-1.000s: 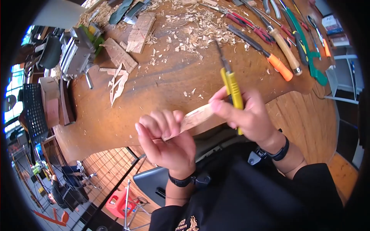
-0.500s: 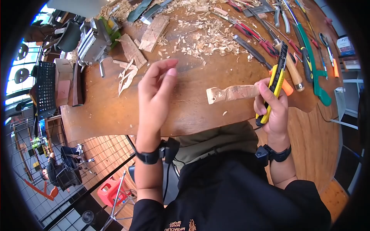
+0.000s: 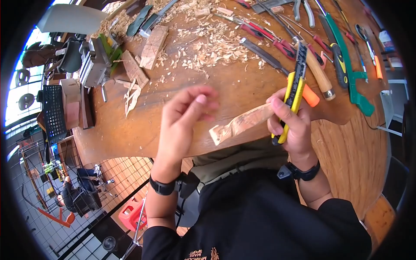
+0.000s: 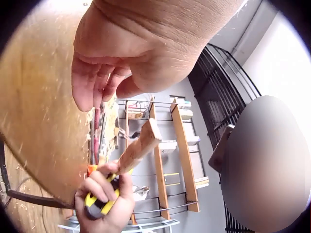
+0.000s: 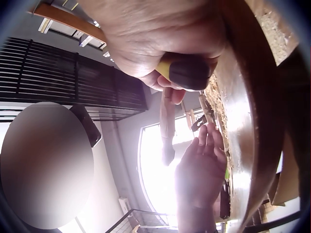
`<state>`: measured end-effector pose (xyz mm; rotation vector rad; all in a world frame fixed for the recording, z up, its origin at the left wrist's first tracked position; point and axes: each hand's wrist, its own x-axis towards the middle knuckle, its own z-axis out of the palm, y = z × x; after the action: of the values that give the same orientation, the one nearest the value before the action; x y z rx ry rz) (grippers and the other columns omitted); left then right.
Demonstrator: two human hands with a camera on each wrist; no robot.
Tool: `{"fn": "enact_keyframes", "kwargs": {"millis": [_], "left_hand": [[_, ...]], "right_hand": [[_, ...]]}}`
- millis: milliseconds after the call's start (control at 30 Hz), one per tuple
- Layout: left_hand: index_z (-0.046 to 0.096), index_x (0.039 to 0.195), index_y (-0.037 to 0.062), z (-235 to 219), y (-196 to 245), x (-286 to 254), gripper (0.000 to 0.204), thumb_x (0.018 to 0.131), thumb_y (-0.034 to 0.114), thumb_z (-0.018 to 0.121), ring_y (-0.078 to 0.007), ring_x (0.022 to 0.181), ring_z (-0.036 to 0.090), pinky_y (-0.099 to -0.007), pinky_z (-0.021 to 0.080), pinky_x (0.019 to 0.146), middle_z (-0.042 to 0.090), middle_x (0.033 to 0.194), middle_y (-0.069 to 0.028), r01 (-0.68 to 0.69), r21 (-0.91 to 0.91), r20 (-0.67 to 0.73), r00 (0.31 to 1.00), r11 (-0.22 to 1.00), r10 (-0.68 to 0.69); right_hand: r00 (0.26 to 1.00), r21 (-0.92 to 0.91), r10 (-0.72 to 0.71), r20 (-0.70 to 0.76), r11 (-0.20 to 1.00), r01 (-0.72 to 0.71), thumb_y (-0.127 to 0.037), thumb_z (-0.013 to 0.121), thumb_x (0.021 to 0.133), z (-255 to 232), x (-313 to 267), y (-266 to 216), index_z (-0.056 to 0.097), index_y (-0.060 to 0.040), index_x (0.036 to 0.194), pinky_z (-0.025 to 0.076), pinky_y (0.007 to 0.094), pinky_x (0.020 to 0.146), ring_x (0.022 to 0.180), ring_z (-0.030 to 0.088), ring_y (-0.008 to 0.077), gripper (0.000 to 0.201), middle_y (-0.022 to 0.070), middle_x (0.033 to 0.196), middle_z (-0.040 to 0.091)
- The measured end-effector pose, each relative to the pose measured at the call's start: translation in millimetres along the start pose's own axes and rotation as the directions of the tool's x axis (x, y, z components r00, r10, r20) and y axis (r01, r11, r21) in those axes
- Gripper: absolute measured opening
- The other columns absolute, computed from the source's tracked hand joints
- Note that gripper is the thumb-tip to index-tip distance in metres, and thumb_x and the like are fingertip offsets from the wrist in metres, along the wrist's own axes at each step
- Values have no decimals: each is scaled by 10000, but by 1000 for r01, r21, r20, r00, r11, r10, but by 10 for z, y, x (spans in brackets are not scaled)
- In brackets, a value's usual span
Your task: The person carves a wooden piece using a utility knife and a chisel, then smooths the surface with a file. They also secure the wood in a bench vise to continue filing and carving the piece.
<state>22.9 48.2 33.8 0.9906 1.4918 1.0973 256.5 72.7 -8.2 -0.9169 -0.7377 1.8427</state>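
Note:
My right hand grips a yellow-and-black utility knife, its blade pointing away from me. Between the thumb and fingers of that same hand is one end of a carved wood strip, which has a notched waist near its free, squared end. My left hand hovers left of that end, apart from it, with fingers loosely bent and nothing in them. In the left wrist view the wood juts up from the right hand. The right wrist view shows the knife's black butt below the palm.
Wood shavings litter the back of the wooden table. A chisel with an orange handle, a wooden-handled tool and a green saw lie at the right. A vise and wood offcuts are at the left.
My left hand has come off the wood's left end and moved away to the left. The right hand swung right with knife and wood, then back slightly left; the wood's free end dipped toward me.

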Motion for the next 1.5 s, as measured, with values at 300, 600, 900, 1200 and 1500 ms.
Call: {"fn": "enact_keyframes", "kwargs": {"millis": [300, 600, 900, 1200, 1500], "left_hand": [[664, 1104, -14, 215, -69, -474, 325, 1029, 295, 600, -62, 594, 528, -213, 393, 546, 626, 720, -5, 314, 98, 307, 893, 944, -329], [575, 1132, -30, 136, -459, -482, 544, 1093, 464, 352, -71, 517, 333, -224, 298, 492, 410, 646, 17, -181, -621, -263, 965, 763, 15], [455, 1370, -17, -18, -618, -266, 510, 1105, 400, 327, -98, 703, 450, -217, 374, 576, 494, 931, -31, -313, -830, -281, 950, 461, 139], [452, 1381, -26, -16, -715, -246, 507, 1105, 382, 336, -127, 738, 501, -247, 394, 620, 554, 992, -59, -333, -842, -256, 939, 424, 229], [465, 1375, -30, -22, -738, -234, 509, 1104, 379, 330, -134, 734, 508, -251, 401, 620, 572, 983, -69, -324, -860, -247, 941, 395, 233]], "right_hand": [[980, -485, -6, 200, 869, 104, -94, 765, 889, 213, 168, -140, 671, -24, 942, 488, 230, 695, 758, 617, 69, 129, 12, 811, 677], [997, -258, -73, -35, 964, 62, -142, 746, 911, 459, 401, -175, 641, -42, 980, 357, 190, 475, 519, 469, 36, 161, 39, 738, 637], [995, -275, -83, 53, 957, 95, -131, 721, 930, 489, 45, 329, 624, -43, 1009, 359, 191, 481, 519, 474, 45, 153, 36, 719, 615], [985, -338, -121, 120, 928, 155, -151, 700, 952, 465, 40, 356, 632, -52, 980, 371, 192, 487, 525, 488, 45, 123, 25, 709, 620], [978, -462, -146, 147, 864, 199, -162, 719, 941, 473, 40, 389, 646, -45, 984, 377, 202, 502, 546, 503, 47, 145, 19, 716, 628]]}}
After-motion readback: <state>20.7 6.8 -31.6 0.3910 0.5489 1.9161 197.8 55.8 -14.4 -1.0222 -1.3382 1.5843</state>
